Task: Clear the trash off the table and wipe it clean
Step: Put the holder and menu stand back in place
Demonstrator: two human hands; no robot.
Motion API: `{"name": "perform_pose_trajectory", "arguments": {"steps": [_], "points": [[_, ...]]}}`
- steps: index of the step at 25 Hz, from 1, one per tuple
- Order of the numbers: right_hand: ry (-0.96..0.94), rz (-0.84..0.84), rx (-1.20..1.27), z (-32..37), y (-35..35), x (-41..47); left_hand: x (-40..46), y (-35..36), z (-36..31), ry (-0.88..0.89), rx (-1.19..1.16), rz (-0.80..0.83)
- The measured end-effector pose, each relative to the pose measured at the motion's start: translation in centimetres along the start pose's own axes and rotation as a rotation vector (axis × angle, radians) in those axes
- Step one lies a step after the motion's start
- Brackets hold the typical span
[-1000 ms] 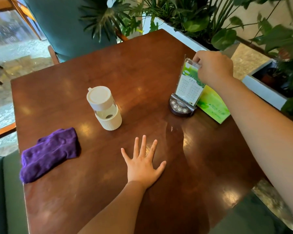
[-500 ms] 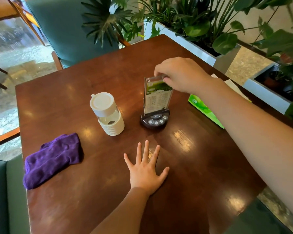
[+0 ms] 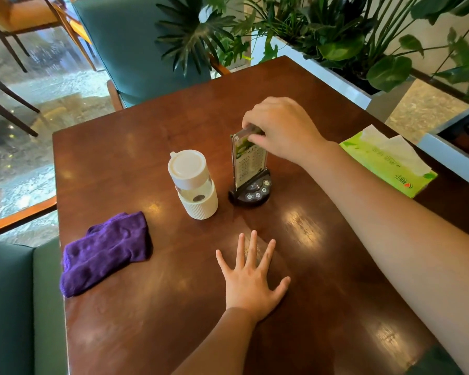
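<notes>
A dark wooden table point(image 3: 146, 334) fills the view. My right hand point(image 3: 282, 128) grips the top of a clear menu card stand point(image 3: 248, 161) on a black round call-button base, which rests on the table near the middle. Just left of it stands a white lidded cup point(image 3: 192, 184). A crumpled purple cloth point(image 3: 106, 251) lies near the table's left edge. My left hand point(image 3: 251, 280) rests flat on the table with fingers spread, holding nothing. A green tissue pack point(image 3: 387, 163) with a white tissue sticking out lies at the right edge.
A teal chair point(image 3: 136, 44) stands beyond the far edge. White planters with leafy plants point(image 3: 336, 36) line the right side. A teal bench seat point(image 3: 16, 307) borders the left. A glass wall shows at the far left.
My right hand has carried the menu stand from beside the tissue pack leftward to the table's middle, next to the white cup. My left hand has stayed flat on the table.
</notes>
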State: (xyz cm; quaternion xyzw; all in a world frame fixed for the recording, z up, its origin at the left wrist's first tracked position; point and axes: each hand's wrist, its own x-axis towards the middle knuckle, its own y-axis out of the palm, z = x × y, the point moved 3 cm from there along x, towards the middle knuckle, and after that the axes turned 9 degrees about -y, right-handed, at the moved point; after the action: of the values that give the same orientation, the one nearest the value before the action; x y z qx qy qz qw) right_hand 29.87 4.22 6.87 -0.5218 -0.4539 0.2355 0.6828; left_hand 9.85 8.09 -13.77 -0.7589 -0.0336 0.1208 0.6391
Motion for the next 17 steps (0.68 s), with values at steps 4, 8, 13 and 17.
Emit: {"name": "perform_pose_trajectory", "arguments": {"steps": [4, 8, 13, 17], "points": [[0.089, 0.027, 0.019, 0.8, 2.4, -0.8, 0.0, 0.0, 0.0, -0.005, -0.002, 0.005], [0.1, -0.088, 0.034, 1.0, 3.2, -0.7, 0.1, 0.0, 0.0, -0.004, -0.009, 0.009], [0.083, -0.142, 0.096, 2.0, 3.5, 0.1, 0.0, -0.1, 0.1, -0.001, -0.023, 0.005], [0.064, -0.14, 0.13, 1.8, 3.5, 0.2, -0.1, -0.1, 0.0, -0.001, -0.021, -0.015]]}}
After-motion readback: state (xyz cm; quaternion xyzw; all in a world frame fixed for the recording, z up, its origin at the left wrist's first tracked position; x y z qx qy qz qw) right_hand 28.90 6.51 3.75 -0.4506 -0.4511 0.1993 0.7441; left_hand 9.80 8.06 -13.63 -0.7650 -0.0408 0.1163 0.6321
